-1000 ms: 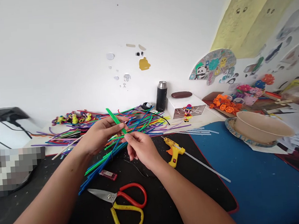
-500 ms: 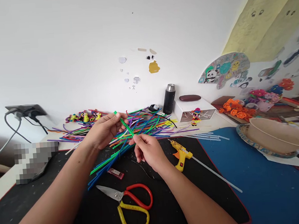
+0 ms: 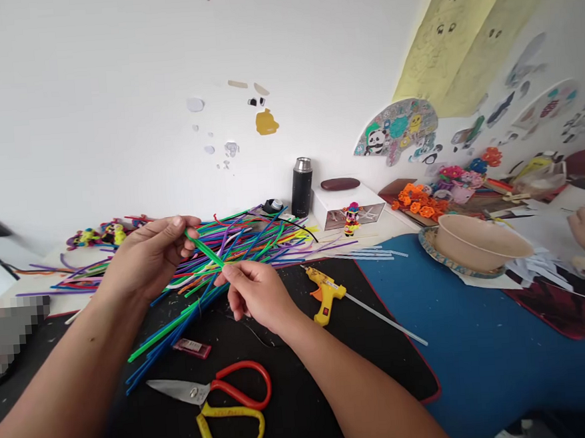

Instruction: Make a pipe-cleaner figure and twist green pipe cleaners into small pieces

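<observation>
Head view: green stem (image 3: 204, 250), strand count unclear, is raised before the pile (image 3: 261, 238); left hand (image 3: 150, 259) pinches its upper end, right hand (image 3: 258, 295) its lower. Light, even tension should keep it straight; hard twisting risks kinks. The bundle (image 3: 167, 331) below could snag. Scissors (image 3: 194, 392) lie before it; glue gun (image 3: 328, 294) sits beyond the right hand.

Left hand (image 3: 147, 256) and right hand (image 3: 255, 292) holding green stems (image 3: 204, 250); glue gun (image 3: 329, 291) lying near right edge of black mat (image 3: 299, 412), scissors (image 3: 195, 392) nearer front.
</observation>
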{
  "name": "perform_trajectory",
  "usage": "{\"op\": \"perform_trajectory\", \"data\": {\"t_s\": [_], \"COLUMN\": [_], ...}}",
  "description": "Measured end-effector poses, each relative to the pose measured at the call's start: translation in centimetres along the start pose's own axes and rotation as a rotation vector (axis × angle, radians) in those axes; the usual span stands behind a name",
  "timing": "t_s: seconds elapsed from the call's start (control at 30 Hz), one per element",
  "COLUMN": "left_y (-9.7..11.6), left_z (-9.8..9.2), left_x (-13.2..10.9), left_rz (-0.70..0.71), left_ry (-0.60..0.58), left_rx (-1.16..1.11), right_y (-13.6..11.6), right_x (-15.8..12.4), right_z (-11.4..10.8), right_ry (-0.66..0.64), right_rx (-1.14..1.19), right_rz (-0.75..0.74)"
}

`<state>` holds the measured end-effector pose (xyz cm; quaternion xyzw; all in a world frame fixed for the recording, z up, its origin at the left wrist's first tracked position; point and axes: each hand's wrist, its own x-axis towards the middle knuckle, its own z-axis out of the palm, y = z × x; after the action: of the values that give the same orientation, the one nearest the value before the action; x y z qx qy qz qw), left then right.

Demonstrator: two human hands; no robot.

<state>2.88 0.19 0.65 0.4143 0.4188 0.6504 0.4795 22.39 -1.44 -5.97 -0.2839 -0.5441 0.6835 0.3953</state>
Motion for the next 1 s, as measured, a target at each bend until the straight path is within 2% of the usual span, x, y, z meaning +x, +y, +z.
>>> {"op": "perform_trajectory", "data": {"t_s": [0.27, 0.47, 0.7, 0.9, 1.0], "left_y": [-0.40, -0.07, 0.14, -0.03, -0.11], "left_z": [0.00, 0.04, 0.08, -0.16, -0.29], "left_x": [0.04, 0.02, 0.22, 0.56, 0.63], "left_rz": [0.073, 0.073, 0.060, -0.003, -0.002], "left_ry": [0.098, 0.051, 0.100, 0.050, 0.067], "left_rx": [0.168, 0.069, -0.019, -0.074, -0.095], "right_y": [0.17, -0.28, -0.13, -0.10, -0.10], "right_x": [-0.05, -0.12, -0.08, -0.02, 0.02], "right_z": [-0.08, 0.04, 0.04, 0.14, 0.14], "right_ry": [-0.021, -0.019, -0.033, -0.048, -0.042], "right_rx": [-0.024, 0.026, -0.001, 0.028, 0.059], "right_rz": [-0.035, 0.018, -0.003, -0.008, 0.003]}}
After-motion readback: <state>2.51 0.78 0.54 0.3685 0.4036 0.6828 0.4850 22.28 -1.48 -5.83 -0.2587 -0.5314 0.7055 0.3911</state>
